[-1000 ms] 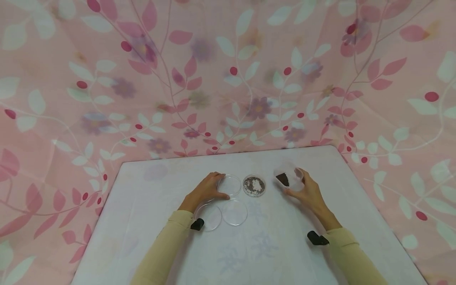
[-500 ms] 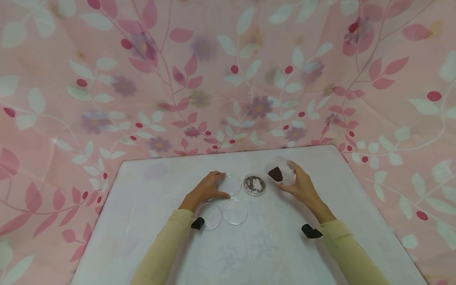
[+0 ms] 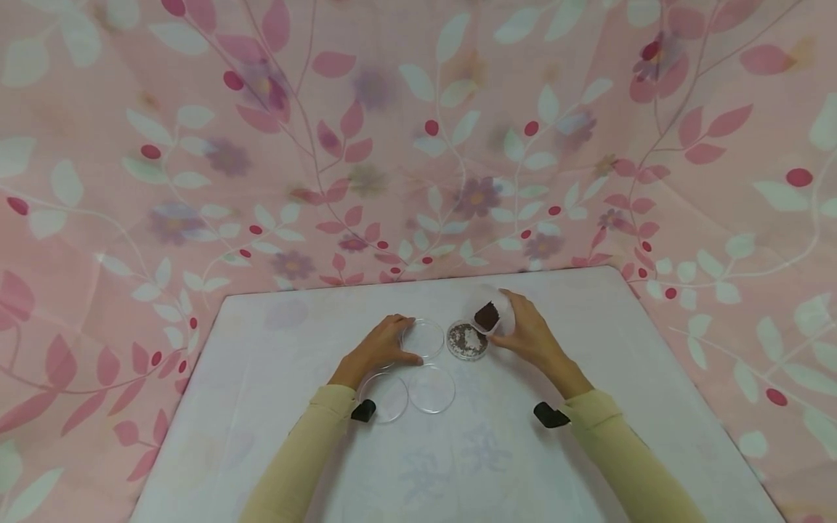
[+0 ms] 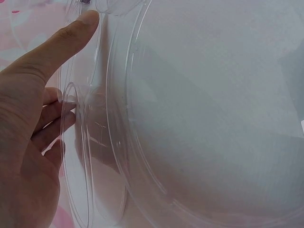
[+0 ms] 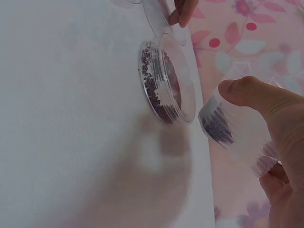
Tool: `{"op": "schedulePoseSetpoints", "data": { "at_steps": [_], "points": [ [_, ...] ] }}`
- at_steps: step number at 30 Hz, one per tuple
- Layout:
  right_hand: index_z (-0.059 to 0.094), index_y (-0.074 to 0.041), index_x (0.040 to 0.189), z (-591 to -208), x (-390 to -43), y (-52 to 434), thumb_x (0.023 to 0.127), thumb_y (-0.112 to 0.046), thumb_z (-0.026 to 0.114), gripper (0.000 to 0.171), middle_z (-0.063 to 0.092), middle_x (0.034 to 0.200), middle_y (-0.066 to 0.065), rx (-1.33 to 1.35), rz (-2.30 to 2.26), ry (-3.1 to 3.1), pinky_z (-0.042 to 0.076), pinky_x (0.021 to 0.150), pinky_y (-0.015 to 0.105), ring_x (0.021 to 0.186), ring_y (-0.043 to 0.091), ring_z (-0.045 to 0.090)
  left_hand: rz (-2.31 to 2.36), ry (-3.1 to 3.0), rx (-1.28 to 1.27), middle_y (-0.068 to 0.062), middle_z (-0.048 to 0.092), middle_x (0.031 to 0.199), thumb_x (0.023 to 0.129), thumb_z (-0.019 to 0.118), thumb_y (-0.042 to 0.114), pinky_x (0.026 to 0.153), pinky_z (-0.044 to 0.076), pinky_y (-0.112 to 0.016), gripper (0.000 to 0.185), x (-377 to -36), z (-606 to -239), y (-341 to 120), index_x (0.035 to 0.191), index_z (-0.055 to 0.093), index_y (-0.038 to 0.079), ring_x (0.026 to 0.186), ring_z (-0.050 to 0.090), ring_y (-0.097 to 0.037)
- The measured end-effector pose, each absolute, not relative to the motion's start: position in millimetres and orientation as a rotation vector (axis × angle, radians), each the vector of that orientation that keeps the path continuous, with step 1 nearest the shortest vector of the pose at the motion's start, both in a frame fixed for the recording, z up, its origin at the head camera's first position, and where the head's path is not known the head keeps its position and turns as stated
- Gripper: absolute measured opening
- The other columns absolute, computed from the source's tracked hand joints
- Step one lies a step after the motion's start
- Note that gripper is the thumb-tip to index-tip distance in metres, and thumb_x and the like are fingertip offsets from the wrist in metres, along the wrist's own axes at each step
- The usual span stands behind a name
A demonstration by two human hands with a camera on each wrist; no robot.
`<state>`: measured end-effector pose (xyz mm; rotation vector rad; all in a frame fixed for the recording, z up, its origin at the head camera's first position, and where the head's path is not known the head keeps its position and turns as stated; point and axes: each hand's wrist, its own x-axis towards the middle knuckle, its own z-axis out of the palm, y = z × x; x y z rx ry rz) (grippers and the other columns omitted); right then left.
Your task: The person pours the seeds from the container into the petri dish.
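My right hand [image 3: 532, 334] grips a clear plastic cup [image 5: 242, 123] with dark brown granules inside, tilted toward the left. Its mouth is over the right side of a petri dish [image 3: 463, 343] holding dark grains and a white patch. The white material's kind cannot be told. At the left, my left hand [image 3: 381, 349] holds an empty clear petri dish [image 3: 423, 338] on the table, thumb at the near side and fingers at the far side. In the left wrist view, that thumb [image 4: 66, 45] lies along clear rims.
Two more clear round dishes or lids [image 3: 432, 389] lie side by side nearer the front, the left one [image 3: 386, 398] partly behind the black wrist camera [image 3: 363, 411]. A white cloth covers the table [image 3: 484, 465]. Pink floral fabric [image 3: 418, 145] hangs behind it.
My right hand has moved left with the cup, from beside the grain-filled dish to over its right edge. The left hand and the dishes stay in place.
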<state>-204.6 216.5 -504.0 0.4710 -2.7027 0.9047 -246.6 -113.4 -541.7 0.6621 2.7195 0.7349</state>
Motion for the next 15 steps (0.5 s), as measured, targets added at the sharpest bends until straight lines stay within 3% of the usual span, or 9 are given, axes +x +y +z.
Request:
{"op": "schedulePoseSetpoints", "data": {
  "at_steps": [15],
  "points": [
    [0.036,-0.006,0.147,-494,-210,190,0.07,-0.022,0.088,0.095,0.048,0.142,0.019,0.535,0.802,-2.793,0.042,0.109,0.053,0.132,0.038,0.046,0.719,2.722,0.667,-0.008,0.049,0.146,0.068,0.084,0.055,0.117,0.036,-0.043,0.094,-246,-539,-112,0.145,0.048,0.014,0.138,0.043,-0.025]
  ]
}}
